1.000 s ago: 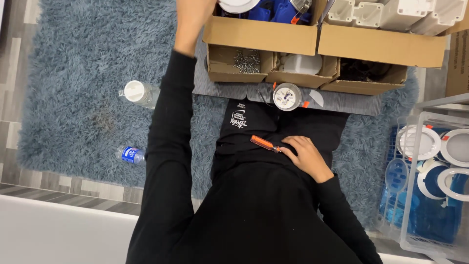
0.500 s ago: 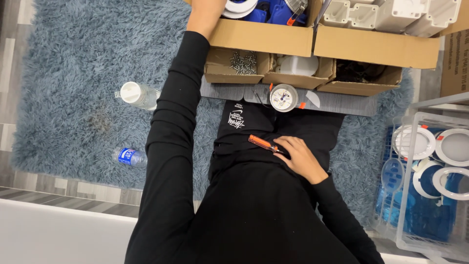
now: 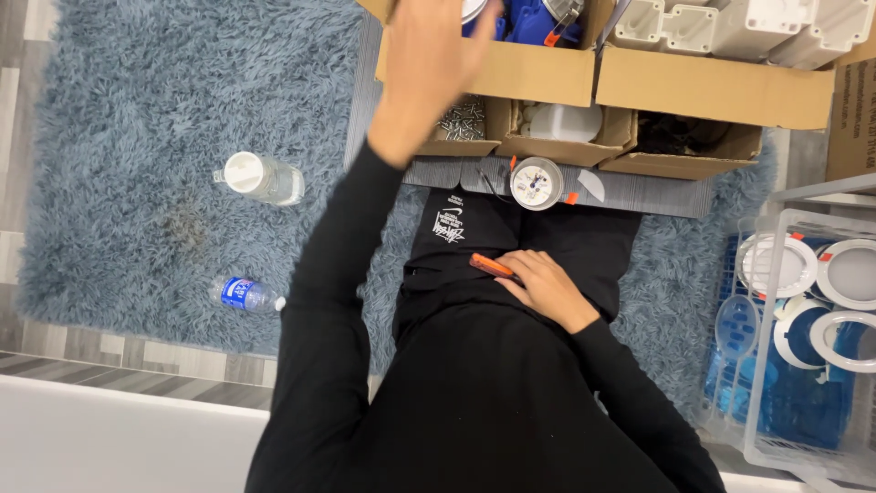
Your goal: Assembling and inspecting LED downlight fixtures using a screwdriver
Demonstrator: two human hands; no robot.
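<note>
I am sitting on the blue shaggy rug [image 3: 137, 119], and I am taking the round white gauge [image 3: 537, 183] in front of my lap as the landmark. Far to the left of the gauge, a clear bottle with a white cap [image 3: 262, 177] is lying on the rug, and lower left of it a small bottle with a blue label [image 3: 245, 295] is lying too. Up and left of the gauge, my left hand [image 3: 431, 64] is reaching over the edge of a cardboard box [image 3: 511, 68]; it is blurred, and I cannot tell if the fingers are wide or closed. Just below the gauge, my right hand [image 3: 546, 288] is resting on my lap and closing its fingers on an orange tool [image 3: 491, 266], whose end is sticking out to the left. Far right of the gauge, a white wire basket [image 3: 776, 365] is holding white rings.
</note>
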